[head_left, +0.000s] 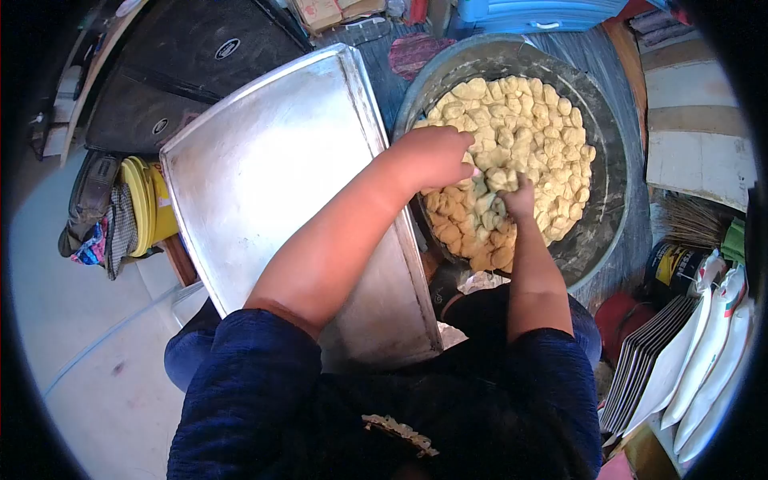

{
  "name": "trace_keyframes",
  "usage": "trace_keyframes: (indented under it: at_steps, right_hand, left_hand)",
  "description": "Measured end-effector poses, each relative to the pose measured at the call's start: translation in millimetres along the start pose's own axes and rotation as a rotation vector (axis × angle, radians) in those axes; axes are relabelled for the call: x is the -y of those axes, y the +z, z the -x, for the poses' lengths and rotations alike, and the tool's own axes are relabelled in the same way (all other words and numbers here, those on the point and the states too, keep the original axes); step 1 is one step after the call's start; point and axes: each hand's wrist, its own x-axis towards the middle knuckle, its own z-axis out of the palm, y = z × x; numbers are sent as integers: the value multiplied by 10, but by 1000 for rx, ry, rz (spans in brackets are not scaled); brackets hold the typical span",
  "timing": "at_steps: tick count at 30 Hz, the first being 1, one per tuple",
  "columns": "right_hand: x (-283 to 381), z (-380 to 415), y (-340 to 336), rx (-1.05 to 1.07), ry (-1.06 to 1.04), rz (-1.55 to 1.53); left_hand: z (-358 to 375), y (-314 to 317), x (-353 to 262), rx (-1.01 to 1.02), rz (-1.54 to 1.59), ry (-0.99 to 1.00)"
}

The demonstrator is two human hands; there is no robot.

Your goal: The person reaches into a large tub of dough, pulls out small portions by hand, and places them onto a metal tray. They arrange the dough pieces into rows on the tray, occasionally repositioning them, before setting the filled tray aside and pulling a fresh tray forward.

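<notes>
A large dark round tub [604, 160] holds a heap of pale yellow dough-like lumps [552, 144]. My left hand [438, 158] is over the left part of the heap, its fingers curled down among the lumps; what they hold, if anything, is hidden. Facing it from the right, my right hand [518, 197] touches a lump near the middle of the heap, its fingers bent around that lump. Between my hands the heap dips a little. A bare metal tray [272, 168] lies to the left of the tub, beneath my left forearm.
Black cases [184, 72] and a yellow bucket [148, 204] stand at the left. Blue plastic [536, 12] is behind the tub. At the right are a brush [692, 222], a stack of thin trays [648, 360] and white packets [708, 344].
</notes>
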Motion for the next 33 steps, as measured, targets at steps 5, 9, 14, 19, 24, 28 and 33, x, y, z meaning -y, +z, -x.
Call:
trace_keyframes:
  at_steps: [5, 9, 14, 19, 24, 28, 33]
  right_hand:
    - [-136, -168, -303, -20, 194, -1008]
    - [633, -113, -993, 15, 100, -1178]
    - [1984, 241, -1591, 206, -471, -1311]
    - [3207, 1209, -1523, 310, -992, -846]
    - [3614, 1967, -556, 207, -1349, -39]
    - [3624, 2224, -364, 137, -1347, 8]
    - [3645, 2416, -433, -191, -1301, 34]
  left_hand:
    - [-58, 11, 27, -12, 7, 12]
    - [-168, -19, 66, -398, 206, 174]
    - [287, -536, -96, -709, 941, 188]
    - [1237, -889, 164, -881, 1005, 297]
    - [2121, -373, 835, -928, 871, 60]
    - [2285, -32, 972, -1079, 918, -14]
    - [2251, -100, 1047, -1051, 986, -70]
